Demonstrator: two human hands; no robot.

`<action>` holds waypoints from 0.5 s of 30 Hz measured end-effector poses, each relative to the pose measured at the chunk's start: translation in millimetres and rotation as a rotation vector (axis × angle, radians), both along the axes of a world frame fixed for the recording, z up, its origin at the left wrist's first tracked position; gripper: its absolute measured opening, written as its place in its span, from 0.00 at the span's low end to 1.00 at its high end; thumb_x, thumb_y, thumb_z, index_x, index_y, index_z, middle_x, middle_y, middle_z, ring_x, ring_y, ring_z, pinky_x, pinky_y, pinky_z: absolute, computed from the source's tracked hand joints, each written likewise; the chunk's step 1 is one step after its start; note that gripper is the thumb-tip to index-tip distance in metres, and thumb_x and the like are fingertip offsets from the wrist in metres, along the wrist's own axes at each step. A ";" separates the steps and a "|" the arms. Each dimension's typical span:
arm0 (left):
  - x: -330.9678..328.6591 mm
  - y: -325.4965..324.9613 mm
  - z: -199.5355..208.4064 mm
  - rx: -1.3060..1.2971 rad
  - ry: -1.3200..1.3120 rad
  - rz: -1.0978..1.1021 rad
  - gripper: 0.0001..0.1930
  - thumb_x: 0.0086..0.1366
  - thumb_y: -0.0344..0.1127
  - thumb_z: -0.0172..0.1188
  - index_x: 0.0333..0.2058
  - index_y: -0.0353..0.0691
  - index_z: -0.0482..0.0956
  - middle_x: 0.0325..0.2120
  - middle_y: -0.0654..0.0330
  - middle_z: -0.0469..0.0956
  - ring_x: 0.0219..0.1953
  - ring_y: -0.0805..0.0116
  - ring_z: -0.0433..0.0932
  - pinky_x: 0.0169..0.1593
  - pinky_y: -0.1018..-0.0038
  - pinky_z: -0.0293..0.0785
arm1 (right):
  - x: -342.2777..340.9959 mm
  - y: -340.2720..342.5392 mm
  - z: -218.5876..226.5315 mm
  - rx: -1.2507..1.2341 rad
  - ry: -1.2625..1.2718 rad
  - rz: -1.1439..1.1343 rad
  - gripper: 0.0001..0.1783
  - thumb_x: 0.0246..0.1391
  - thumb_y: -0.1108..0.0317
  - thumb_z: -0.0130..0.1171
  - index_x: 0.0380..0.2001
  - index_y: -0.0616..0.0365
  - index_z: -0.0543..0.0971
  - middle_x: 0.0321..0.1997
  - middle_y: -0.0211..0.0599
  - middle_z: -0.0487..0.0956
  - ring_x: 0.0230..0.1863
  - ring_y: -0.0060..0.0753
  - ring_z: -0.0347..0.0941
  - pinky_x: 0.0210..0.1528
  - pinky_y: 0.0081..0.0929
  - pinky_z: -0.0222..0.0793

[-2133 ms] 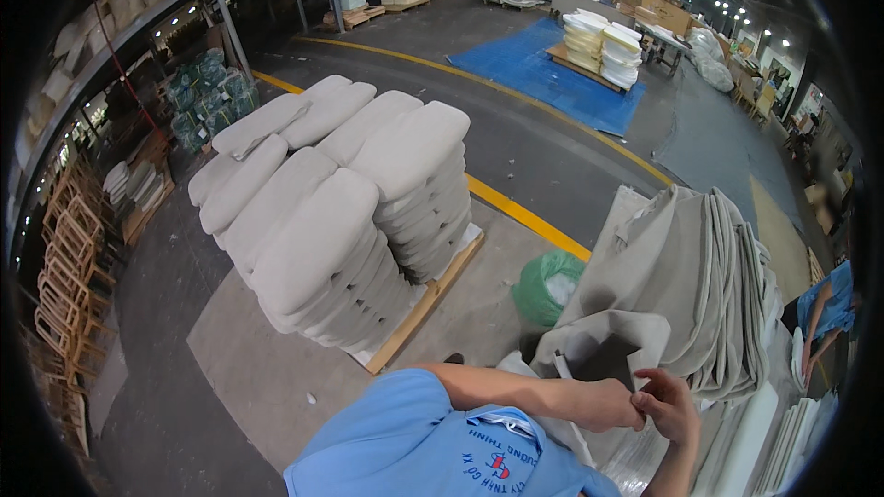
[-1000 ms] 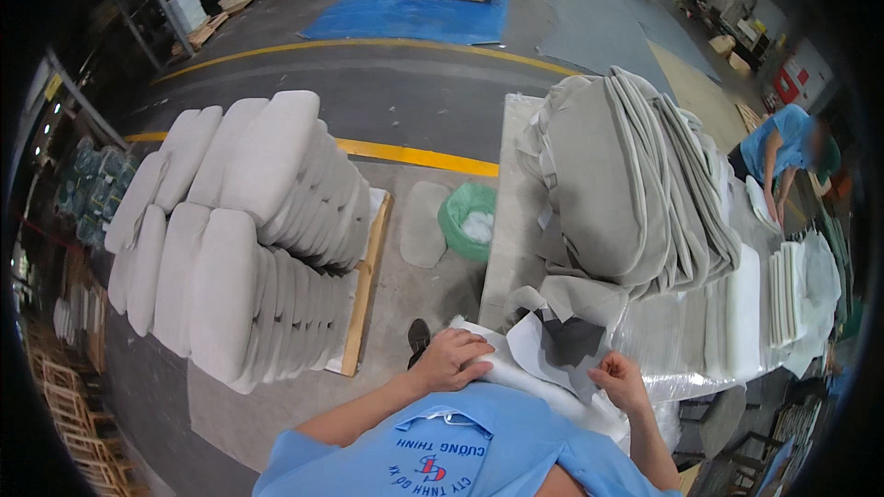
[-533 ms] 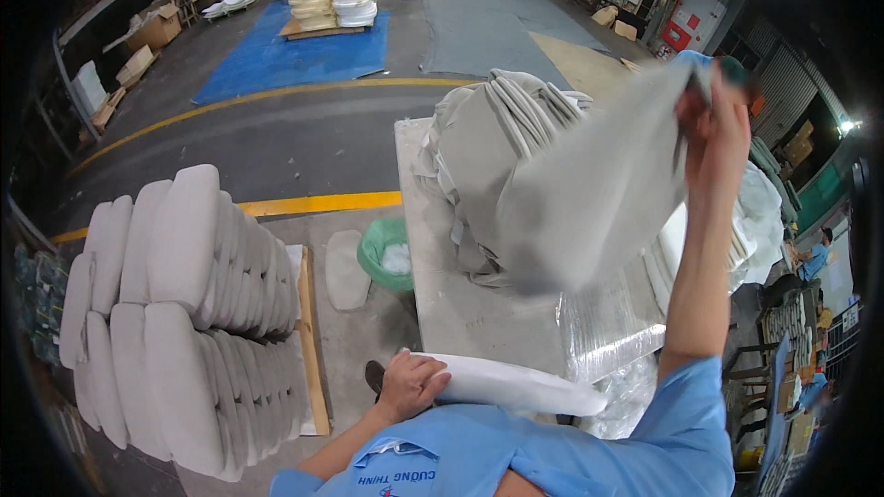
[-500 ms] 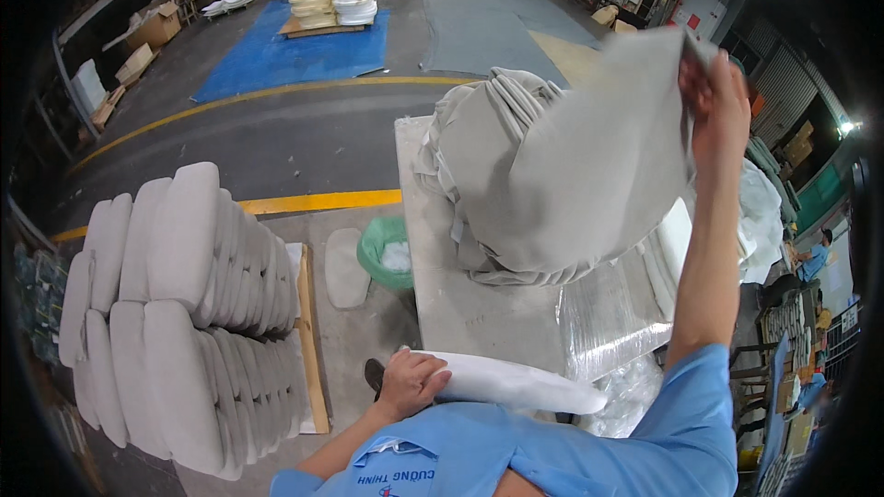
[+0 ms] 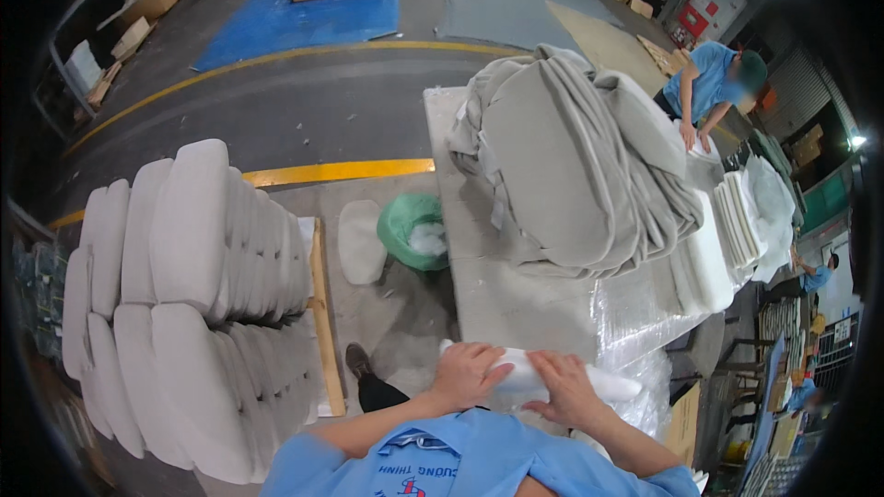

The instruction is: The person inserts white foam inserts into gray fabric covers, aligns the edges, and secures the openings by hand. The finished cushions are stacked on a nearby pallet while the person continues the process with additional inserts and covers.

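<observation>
Close to my body, a white cushion pad (image 5: 614, 386) stands edge-up, seen along its narrow side. My left hand (image 5: 470, 375) grips its upper edge near the left end, fingers curled over. My right hand (image 5: 564, 390) is closed on the same edge a little farther right, its thumb hidden in part. Beyond the pad, a tall heap of grey fabric covers (image 5: 562, 147) lies folded on the table (image 5: 479, 285). No cover shows in either hand.
Grey cushions (image 5: 189, 230) stand stacked on a pallet (image 5: 324, 313) at left. A green-lined bin (image 5: 405, 235) and a loose cushion (image 5: 361, 241) are on the floor. White pads (image 5: 707, 267) lie right of the heap. A co-worker (image 5: 714, 78) leans over the table's far right side.
My right hand has let go of the raised grey cover and come down onto the white pad beside my left hand. The view has shifted, and a co-worker now shows behind the heap.
</observation>
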State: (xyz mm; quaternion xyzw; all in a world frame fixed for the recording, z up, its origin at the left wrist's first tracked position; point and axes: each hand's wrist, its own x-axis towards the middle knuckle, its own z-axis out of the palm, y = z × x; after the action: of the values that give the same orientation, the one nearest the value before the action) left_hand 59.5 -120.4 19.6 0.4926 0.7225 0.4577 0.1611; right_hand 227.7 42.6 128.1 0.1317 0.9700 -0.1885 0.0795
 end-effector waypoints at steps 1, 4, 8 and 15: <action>-5.0 0.5 -0.8 0.056 -0.050 -0.043 0.19 0.71 0.48 0.61 0.50 0.39 0.84 0.46 0.48 0.84 0.47 0.48 0.83 0.51 0.57 0.76 | 1.2 -3.8 -13.8 0.032 0.023 -0.087 0.47 0.37 0.58 0.82 0.63 0.55 0.75 0.57 0.46 0.81 0.60 0.55 0.75 0.67 0.48 0.65; -36.0 -12.6 -15.0 0.137 -0.231 -0.099 0.21 0.74 0.45 0.59 0.57 0.38 0.80 0.51 0.45 0.82 0.53 0.45 0.80 0.56 0.56 0.76 | -12.0 -13.0 -30.3 0.115 0.086 -0.251 0.39 0.29 0.69 0.80 0.53 0.53 0.80 0.53 0.41 0.82 0.54 0.51 0.76 0.63 0.48 0.65; -90.6 -44.8 -67.1 -0.030 -0.416 -0.036 0.22 0.74 0.44 0.58 0.59 0.38 0.78 0.52 0.46 0.82 0.53 0.49 0.82 0.57 0.60 0.77 | -26.3 -28.2 -37.4 0.272 0.046 -0.374 0.31 0.33 0.75 0.72 0.47 0.53 0.80 0.53 0.41 0.81 0.59 0.51 0.73 0.68 0.55 0.58; -200.4 -120.6 -222.2 -0.531 -0.903 0.344 0.17 0.72 0.43 0.62 0.53 0.40 0.83 0.40 0.59 0.86 0.37 0.67 0.82 0.43 0.69 0.78 | -32.0 -55.7 -42.8 0.312 -0.094 -0.471 0.31 0.30 0.77 0.66 0.46 0.53 0.79 0.52 0.40 0.80 0.59 0.54 0.72 0.71 0.62 0.55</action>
State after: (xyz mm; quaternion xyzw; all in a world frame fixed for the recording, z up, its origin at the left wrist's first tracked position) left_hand -140.9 -241.0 -202.6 0.0644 0.7423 0.4453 0.4965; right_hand 195.7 -13.1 85.3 0.3726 0.9252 -0.0440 0.0570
